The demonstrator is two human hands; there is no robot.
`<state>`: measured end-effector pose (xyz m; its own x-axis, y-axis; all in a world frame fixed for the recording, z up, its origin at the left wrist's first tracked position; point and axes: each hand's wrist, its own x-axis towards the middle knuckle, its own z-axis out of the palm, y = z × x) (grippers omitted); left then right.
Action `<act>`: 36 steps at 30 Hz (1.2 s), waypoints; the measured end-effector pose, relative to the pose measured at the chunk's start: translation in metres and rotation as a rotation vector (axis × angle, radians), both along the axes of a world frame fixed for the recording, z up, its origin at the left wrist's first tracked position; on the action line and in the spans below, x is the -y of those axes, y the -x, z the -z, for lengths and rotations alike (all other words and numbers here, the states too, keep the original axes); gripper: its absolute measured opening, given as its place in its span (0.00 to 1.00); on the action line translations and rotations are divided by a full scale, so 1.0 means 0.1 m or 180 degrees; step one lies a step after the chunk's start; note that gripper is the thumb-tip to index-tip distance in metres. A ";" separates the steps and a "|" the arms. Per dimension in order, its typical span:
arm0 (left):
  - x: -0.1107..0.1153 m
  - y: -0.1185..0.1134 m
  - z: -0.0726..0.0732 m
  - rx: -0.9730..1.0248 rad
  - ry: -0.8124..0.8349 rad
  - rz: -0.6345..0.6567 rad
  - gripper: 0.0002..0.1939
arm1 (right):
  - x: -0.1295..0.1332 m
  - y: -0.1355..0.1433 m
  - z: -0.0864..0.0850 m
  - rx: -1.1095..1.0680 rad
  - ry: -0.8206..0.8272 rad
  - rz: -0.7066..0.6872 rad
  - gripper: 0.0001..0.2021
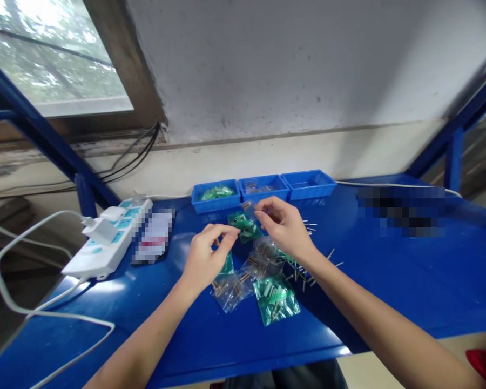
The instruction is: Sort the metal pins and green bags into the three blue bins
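My right hand [285,222] is closed, thumb and forefinger pinching a small clear plastic bag [248,205] with brownish pieces inside. Facing it, my left hand [211,253] has thumb and forefinger pressed together at the edge of a green plastic bag [245,227]; whether they grip that bag or something tiny, I cannot tell. Below the hands lie more clear bags [234,290] with brown pin-like pieces and another green bag [277,300] with pale pieces. Loose thin metal pins [303,273] are scattered under my right wrist, partly hidden by it.
Along the wall stand a blue bin of green bags [215,202], one with clear bags [264,195] and a third blue bin [309,186]. At left are a white power strip [109,243], its cable [71,314] and a blurred phone-like object [154,236]. Dark pixelated items [405,210] lie right.
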<state>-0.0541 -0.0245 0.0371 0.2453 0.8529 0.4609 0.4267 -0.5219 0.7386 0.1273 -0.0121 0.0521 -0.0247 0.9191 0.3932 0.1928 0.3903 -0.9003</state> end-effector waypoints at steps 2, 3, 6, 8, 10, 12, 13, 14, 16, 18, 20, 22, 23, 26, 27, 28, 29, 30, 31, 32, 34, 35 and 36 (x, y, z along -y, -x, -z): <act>-0.02 -0.02 0.02 0.0546 0.0724 0.0185 0.20 | 0.02 0.01 0.05 0.0566 -0.0827 0.0104 0.06; -0.03 -0.02 0.03 0.0801 0.0966 0.0233 0.20 | 0.03 0.02 0.08 0.0764 -0.1127 0.0067 0.07; -0.06 -0.02 0.06 0.0999 0.1002 0.0093 0.13 | 0.06 0.06 0.14 0.1032 -0.1426 -0.0045 0.10; -0.07 0.00 0.07 0.0643 0.0390 -0.0245 0.09 | 0.06 0.08 0.14 0.0976 -0.1068 -0.0031 0.10; -0.07 0.02 0.08 0.0101 -0.0541 -0.0505 0.06 | 0.05 0.09 0.11 0.0680 -0.0443 -0.0095 0.08; -0.07 0.02 0.09 -0.0376 -0.1322 -0.0512 0.04 | 0.03 0.11 0.09 0.0281 0.0228 -0.0288 0.09; -0.07 0.02 0.08 -0.0522 -0.1551 -0.0434 0.04 | 0.02 0.12 0.08 0.0102 0.0514 -0.0371 0.11; -0.07 0.02 0.07 -0.0618 -0.1656 -0.0350 0.05 | 0.01 0.13 0.08 -0.0030 0.0723 -0.0400 0.12; -0.04 0.03 0.02 -0.0816 -0.1479 -0.0188 0.07 | -0.01 0.12 0.07 -0.0137 0.0750 -0.0221 0.11; -0.01 0.07 -0.07 -0.1217 -0.0827 0.0136 0.08 | -0.03 0.05 -0.01 -0.0066 0.0148 0.0332 0.08; 0.04 0.16 -0.15 -0.1811 0.0083 0.0702 0.09 | -0.05 -0.09 -0.17 0.0091 -0.0844 0.1269 0.07; 0.08 0.27 -0.21 -0.2293 0.0814 0.1155 0.14 | -0.09 -0.28 -0.38 0.0207 -0.1827 0.2312 0.07; 0.10 0.31 -0.22 -0.2440 0.1021 0.1226 0.16 | -0.12 -0.37 -0.49 0.0231 -0.2211 0.2698 0.07; 0.12 0.38 -0.22 -0.2593 0.1157 0.1028 0.17 | -0.27 -0.56 -0.64 0.0599 -0.2726 0.3034 0.09; 0.12 0.38 -0.21 -0.2603 0.1133 0.0986 0.14 | -0.33 -0.58 -0.61 0.0941 -0.2665 0.2870 0.10; 0.12 0.37 -0.21 -0.2598 0.1118 0.0998 0.10 | -0.39 -0.58 -0.54 0.1383 -0.2495 0.2606 0.10; 0.11 0.36 -0.21 -0.2582 0.1116 0.1052 0.06 | -0.44 -0.56 -0.43 0.1854 -0.2229 0.2298 0.10; 0.11 0.34 -0.21 -0.2557 0.1102 0.1122 0.04 | -0.47 -0.52 -0.31 0.2324 -0.1907 0.1947 0.09; 0.11 0.33 -0.22 -0.2515 0.1030 0.1153 0.03 | -0.48 -0.47 -0.18 0.2660 -0.1538 0.1707 0.09; 0.10 0.32 -0.22 -0.2456 0.0892 0.1122 0.05 | -0.47 -0.41 -0.06 0.2793 -0.1225 0.1592 0.09; 0.09 0.30 -0.23 -0.2265 0.0457 0.0821 0.06 | -0.39 -0.27 0.11 0.2748 -0.0810 0.1140 0.11; 0.07 0.29 -0.23 -0.2118 0.0193 0.0561 0.06 | -0.33 -0.19 0.16 0.2557 -0.0614 0.0845 0.13; 0.05 0.28 -0.23 -0.1944 -0.0072 0.0284 0.06 | -0.27 -0.12 0.18 0.2269 -0.0377 0.0495 0.16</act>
